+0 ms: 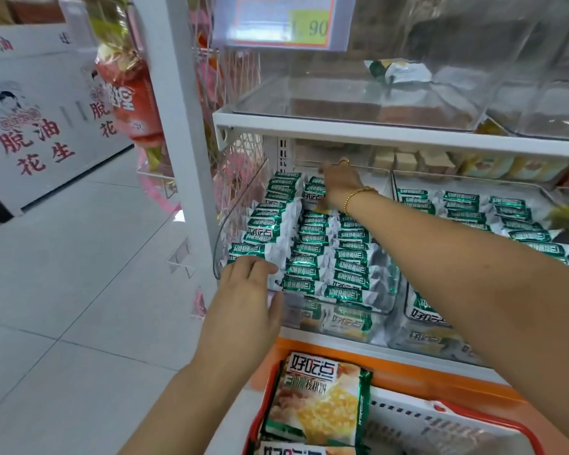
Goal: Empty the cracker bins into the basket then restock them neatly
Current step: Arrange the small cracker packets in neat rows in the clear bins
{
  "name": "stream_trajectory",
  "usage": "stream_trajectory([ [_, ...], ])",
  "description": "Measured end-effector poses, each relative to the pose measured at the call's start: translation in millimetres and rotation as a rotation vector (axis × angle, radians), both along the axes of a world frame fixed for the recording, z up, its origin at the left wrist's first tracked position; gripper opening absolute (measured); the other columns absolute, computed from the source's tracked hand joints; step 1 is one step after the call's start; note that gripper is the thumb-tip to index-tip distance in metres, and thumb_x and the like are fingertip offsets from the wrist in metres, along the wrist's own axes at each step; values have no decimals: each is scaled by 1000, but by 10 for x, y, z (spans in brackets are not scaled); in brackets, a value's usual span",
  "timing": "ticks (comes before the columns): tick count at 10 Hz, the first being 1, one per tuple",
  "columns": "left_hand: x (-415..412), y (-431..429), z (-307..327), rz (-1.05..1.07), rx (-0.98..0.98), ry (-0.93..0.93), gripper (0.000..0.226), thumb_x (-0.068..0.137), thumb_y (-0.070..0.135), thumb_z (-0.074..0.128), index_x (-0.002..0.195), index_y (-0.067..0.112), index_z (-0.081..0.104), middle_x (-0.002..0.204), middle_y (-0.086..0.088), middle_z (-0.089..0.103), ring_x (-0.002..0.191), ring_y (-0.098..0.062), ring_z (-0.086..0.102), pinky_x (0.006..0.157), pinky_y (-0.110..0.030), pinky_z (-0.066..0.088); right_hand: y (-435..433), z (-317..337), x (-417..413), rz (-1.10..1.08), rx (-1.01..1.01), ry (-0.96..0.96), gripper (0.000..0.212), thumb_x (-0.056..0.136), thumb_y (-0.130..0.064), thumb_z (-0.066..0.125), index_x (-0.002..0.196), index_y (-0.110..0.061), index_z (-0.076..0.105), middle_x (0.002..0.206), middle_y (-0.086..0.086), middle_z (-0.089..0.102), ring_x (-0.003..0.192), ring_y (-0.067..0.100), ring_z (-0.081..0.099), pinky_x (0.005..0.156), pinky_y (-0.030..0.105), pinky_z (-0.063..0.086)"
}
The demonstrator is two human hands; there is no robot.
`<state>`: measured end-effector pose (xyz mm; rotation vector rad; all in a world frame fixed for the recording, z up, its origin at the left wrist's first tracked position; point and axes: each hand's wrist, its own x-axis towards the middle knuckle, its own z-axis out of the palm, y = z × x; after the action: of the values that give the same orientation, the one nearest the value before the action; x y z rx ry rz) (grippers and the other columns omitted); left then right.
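A clear plastic bin (pixel 222 224) on the middle shelf holds several rows of green-and-white cracker packets (pixel 312 244) standing on edge. My left hand (pixel 248 290) lies with straight fingers against the front packets at the bin's near left corner. My right hand (pixel 339 185) reaches to the back of the bin, fingers bent down onto the rear packets; whether it grips one is hidden. A second bin (pixel 404 290) to the right holds more of the same packets. The red basket (pixel 493 425) below holds two or three packets (pixel 319 402).
A nearly empty clear bin (pixel 342 106) with one packet (pixel 398 71) sits on the white shelf above, under a price tag (pixel 283 21). A white upright post (pixel 178 126) and pink wire rack stand to the left. Grey tiled floor (pixel 63 274) spreads on the left.
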<state>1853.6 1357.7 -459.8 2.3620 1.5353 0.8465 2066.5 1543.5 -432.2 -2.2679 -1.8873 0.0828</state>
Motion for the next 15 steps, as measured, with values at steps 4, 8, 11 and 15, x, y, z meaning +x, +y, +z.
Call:
stream_trajectory([
  [4,255,-553,141,-284,-152,83,17,92,32,56,81,20,52,88,3,57,83,-17,58,73,-34,48,-1558,515,-78,301,191,53,15,90,-25,61,85,-11,60,86,6,65,80,21,58,67,30,41],
  [8,406,-1392,-445,-464,-437,580,42,91,43,58,127,23,49,124,2,45,110,-16,51,88,-27,42,-3496,-1461,621,269,-611,292,30,91,-29,62,83,0,66,70,9,64,56,17,56,58,22,48],
  [11,344,-1467,-552,-419,-540,534,42,88,42,62,126,29,50,123,6,48,108,-13,52,90,-26,41,-4325,-3157,460,110,-1481,435,81,88,-63,53,153,-32,18,158,12,20,137,36,34,103,45,44],
  [15,390,-1397,-573,-417,-543,520,35,86,42,63,118,30,54,114,8,51,101,-10,53,86,-26,44,-4394,-3182,141,117,-1318,479,58,88,-54,60,136,-23,52,140,14,51,127,35,49,103,43,42],
])
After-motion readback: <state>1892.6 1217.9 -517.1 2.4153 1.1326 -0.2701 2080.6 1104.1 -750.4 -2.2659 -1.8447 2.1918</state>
